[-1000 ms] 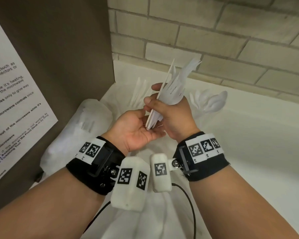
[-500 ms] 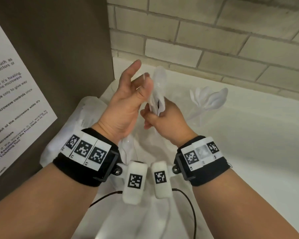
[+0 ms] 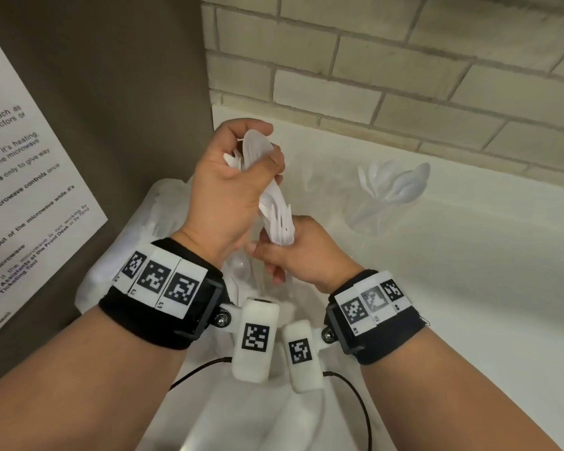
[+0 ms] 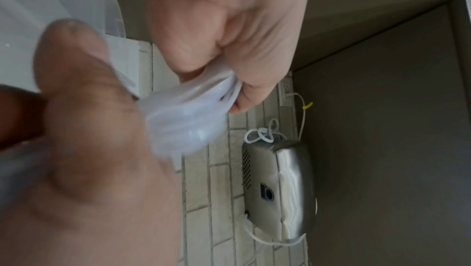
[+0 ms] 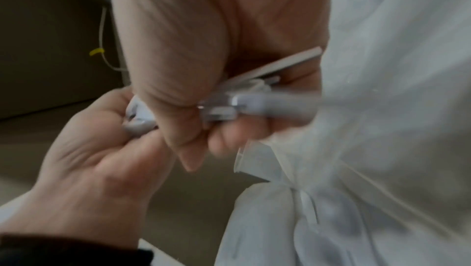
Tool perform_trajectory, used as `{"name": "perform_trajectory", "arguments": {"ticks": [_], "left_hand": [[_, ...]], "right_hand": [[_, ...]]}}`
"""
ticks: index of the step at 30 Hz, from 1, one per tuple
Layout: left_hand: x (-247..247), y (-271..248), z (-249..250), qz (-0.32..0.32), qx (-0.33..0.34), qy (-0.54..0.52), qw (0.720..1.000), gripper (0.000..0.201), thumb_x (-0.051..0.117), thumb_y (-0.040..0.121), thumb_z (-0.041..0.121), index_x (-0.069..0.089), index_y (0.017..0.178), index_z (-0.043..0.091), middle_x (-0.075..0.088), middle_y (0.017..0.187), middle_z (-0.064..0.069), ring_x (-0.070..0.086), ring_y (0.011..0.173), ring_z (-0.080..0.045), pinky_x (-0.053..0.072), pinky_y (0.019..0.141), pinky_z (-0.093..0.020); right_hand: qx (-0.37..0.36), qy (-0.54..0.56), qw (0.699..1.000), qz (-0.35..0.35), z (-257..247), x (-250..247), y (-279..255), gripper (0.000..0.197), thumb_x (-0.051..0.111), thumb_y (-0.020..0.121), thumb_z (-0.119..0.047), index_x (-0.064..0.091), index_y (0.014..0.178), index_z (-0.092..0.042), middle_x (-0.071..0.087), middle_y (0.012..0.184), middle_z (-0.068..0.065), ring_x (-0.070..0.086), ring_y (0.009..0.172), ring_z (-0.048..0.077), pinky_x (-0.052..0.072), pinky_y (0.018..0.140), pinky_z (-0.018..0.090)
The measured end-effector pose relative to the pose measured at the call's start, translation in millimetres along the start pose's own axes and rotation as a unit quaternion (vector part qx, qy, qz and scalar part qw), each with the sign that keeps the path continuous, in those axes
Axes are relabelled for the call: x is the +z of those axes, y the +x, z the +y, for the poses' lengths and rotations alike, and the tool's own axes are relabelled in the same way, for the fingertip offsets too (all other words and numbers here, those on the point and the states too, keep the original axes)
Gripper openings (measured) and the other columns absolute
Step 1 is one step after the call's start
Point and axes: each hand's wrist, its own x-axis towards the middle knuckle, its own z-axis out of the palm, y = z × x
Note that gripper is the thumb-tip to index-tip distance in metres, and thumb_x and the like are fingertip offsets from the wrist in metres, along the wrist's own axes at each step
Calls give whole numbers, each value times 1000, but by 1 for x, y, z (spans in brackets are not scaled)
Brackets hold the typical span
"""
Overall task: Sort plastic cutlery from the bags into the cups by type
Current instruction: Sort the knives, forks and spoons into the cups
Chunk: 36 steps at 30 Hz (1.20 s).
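A bundle of white plastic cutlery (image 3: 274, 209) is held upright between both hands above the bags. Fork tines and spoon bowls show in it. My left hand (image 3: 261, 154) grips the top of the bundle from above, fingers and thumb curled round the spoon bowls (image 4: 183, 113). My right hand (image 3: 274, 255) grips the lower end, fingers wrapped round the handles (image 5: 254, 101). A clear cup (image 3: 365, 219) holding several white spoons (image 3: 394, 183) stands to the right by the wall. Whatever stands behind my left hand is hidden.
Translucent plastic bags (image 3: 150, 229) lie on the white counter (image 3: 469, 288) under and left of my hands. A brown panel with a paper notice (image 3: 30, 190) closes the left side, a brick wall (image 3: 372, 76) the back. A metal appliance (image 4: 280, 189) with a white cable stands further along the wall.
My left hand turned over from palm-up beneath the bundle, reached over it, and closed on its top. The right hand lowered the bundle slightly and kept hold of it.
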Motion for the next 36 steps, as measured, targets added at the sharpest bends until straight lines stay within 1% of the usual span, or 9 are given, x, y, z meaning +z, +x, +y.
{"name": "perform_trajectory", "arguments": {"ticks": [3,10,14,18,23,27,29,33,36], "left_hand": [[2,-1,2,1,-25,-17,1000,24,57,86,-5,59,90,19,59,70,2,56,70,-18,53,74,-34],[0,-11,-8,-125,-79,26,989,4,59,85,16,55,84,18,57,87,-9,66,93,-21,52,94,-39],[-4,-10,-6,-197,-75,106,972,29,68,77,36,51,98,26,59,99,-7,63,105,-29,51,94,-43],[-4,-12,-5,-189,4,137,972,84,77,74,-1,29,134,31,53,119,-14,67,99,-25,55,83,-31],[0,-12,-8,-127,121,180,968,81,75,75,3,27,135,28,41,129,-11,50,122,-19,56,87,-36],[-6,-9,-7,-184,56,194,962,94,88,57,22,31,131,27,45,130,-7,60,113,-25,56,83,-30],[-8,-6,-7,-175,40,220,959,88,88,59,16,33,127,24,49,127,-5,64,105,-23,56,80,-26],[-9,-1,-7,-111,71,233,964,54,76,73,7,43,114,17,59,114,-11,61,104,-13,52,85,-25],[-9,0,-7,-86,77,212,970,38,73,78,14,47,103,24,64,108,-11,66,93,-23,56,81,-46]], "right_hand": [[13,-5,1000,9,-4,2,0,31,71,85,-24,52,65,-11,50,44,3,44,35,13,41,41,25],[22,2,1000,0,-11,-7,6,13,73,73,-5,64,65,-10,61,51,11,61,47,22,56,70,37],[29,26,999,-13,-9,-10,7,8,69,71,-5,62,73,-1,57,49,17,55,43,25,57,77,46],[-5,33,999,-35,-16,-8,3,15,64,77,5,62,78,-9,53,41,-3,47,33,17,54,75,62],[5,63,998,-28,-16,-6,1,16,68,76,4,63,92,4,57,61,19,44,34,17,53,53,44],[25,67,996,-50,-13,-11,-1,15,71,78,0,66,66,-7,52,41,5,51,41,22,52,87,58],[18,84,995,-57,-12,-11,-1,7,72,74,4,68,71,-1,56,48,9,55,46,24,54,85,58],[30,123,990,-53,-8,-8,2,25,75,69,6,62,90,8,59,72,9,58,61,30,53,64,40],[49,159,983,-76,-4,-11,-1,16,68,76,11,61,82,-2,63,69,6,61,56,22,54,63,36]]}}
